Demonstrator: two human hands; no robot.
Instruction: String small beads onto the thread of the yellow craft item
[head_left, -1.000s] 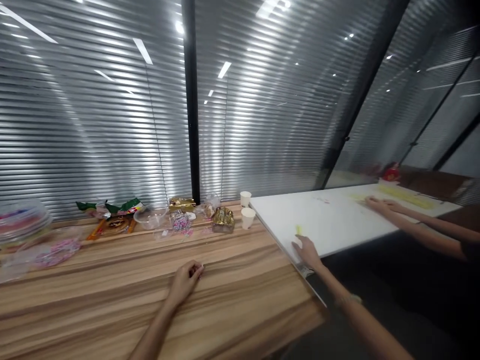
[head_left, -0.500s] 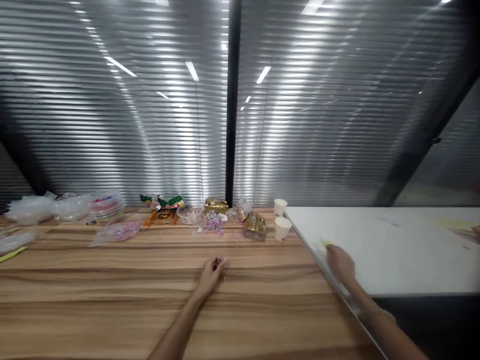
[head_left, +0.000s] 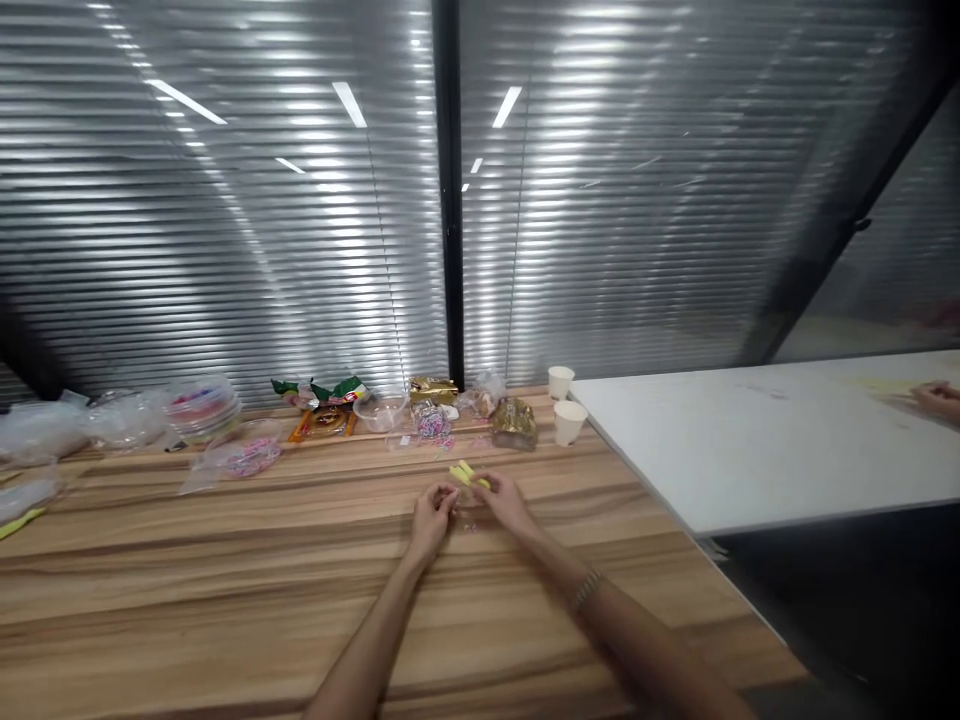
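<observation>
My left hand is over the wooden table with its fingertips pinched together; whatever they hold is too small to make out. Just to its right, my right hand grips a folded yellow strip, whose ends stick out past the fingers. The two hands are close together, their fingertips nearly meeting. A few tiny bits lie on the wood below the fingers.
Along the back stand two paper cups, gold packets, a clear bowl, a bag of pink pieces and stacked tubs. A white table adjoins on the right, with another person's hand at its far side.
My right hand has moved left from the white table's edge to beside my left hand, bringing the yellow strip. My left hand stays pinched in about the same place. The view has shifted slightly.
</observation>
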